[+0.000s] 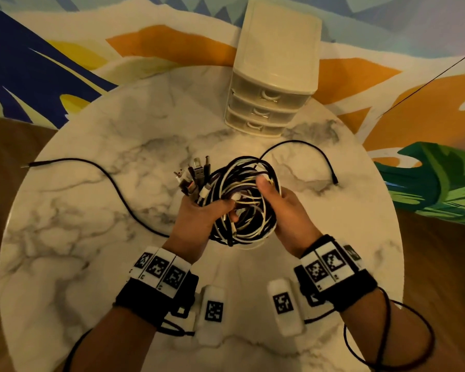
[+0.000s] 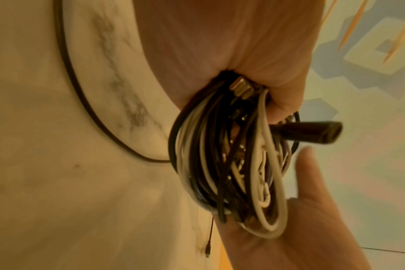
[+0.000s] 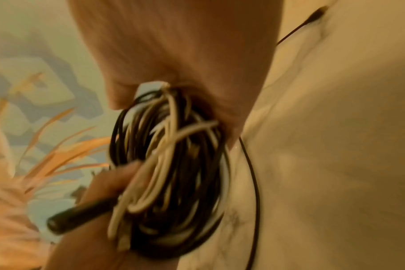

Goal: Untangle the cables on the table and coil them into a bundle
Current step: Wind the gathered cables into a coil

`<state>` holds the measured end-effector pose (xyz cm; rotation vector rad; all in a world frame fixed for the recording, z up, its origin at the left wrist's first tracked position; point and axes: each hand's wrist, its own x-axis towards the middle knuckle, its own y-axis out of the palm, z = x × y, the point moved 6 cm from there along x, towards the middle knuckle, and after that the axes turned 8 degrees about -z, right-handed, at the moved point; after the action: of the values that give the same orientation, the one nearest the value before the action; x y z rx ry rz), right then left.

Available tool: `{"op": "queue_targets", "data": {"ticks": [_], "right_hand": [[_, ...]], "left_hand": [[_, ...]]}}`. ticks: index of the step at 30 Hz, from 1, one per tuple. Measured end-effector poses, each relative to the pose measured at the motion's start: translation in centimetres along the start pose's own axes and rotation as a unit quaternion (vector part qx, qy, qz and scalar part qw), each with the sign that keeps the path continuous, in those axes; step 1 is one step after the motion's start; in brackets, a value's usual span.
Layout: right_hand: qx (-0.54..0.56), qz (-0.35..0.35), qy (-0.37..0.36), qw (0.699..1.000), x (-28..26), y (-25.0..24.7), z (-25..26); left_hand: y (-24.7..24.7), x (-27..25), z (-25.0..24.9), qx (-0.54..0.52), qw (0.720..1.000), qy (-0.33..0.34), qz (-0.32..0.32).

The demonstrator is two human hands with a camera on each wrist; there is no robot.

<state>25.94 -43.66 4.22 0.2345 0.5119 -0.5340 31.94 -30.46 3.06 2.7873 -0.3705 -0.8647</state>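
We grip the coil [image 1: 246, 200] with both hands above the round marble desk [image 1: 91, 210], beside a mural wall [image 1: 65, 49].

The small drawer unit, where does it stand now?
In the head view, the drawer unit stands at the far edge of the marble table, slightly right of centre, beyond the cable bundle.

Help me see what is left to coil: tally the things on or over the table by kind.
Cable bundle, held by left hand and right hand: 1
Loose black cable tails on the table: 2 (left, right)
Drawer unit: 1
Total: 4
Single cables inside the bundle cannot be counted.
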Motion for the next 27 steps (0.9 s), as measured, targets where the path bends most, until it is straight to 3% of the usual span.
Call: {"op": "queue_targets", "data": {"ticks": [2,6,11,17,25,27], "right_hand": [[-0.013,-0.060,-0.034,0.998,0.2,-0.1,0.4],[-0.033,-0.102,-0.090,0.990,0.7,-0.1,1.6],[-0.041,-0.113,-0.131,0.984,1.6,-0.1,2.5],[-0.020,-0.099,-0.099,0.990,2.8,-0.6,2.9],[-0.042,-0.030,-0.031,0.998,5.5,-0.5,2.5],[-0.051,-0.044,-0.017,0.998,6.5,-1.1,2.2]], "left_hand": [[0.4,-0.1,-0.2,0.005,1.000,0.001,-0.002],[0.4,0.1,0.1,0.008,1.000,-0.016,0.001],[1.0,0.3,-0.5,0.014,0.999,-0.014,0.037],[2.1,1.0,-1.5,0.032,0.993,-0.049,0.101],[0.9,2.8,-1.4,-0.011,0.999,-0.046,-0.001],[0.0,3.6,-2.0,-0.020,0.999,-0.030,-0.033]]}}
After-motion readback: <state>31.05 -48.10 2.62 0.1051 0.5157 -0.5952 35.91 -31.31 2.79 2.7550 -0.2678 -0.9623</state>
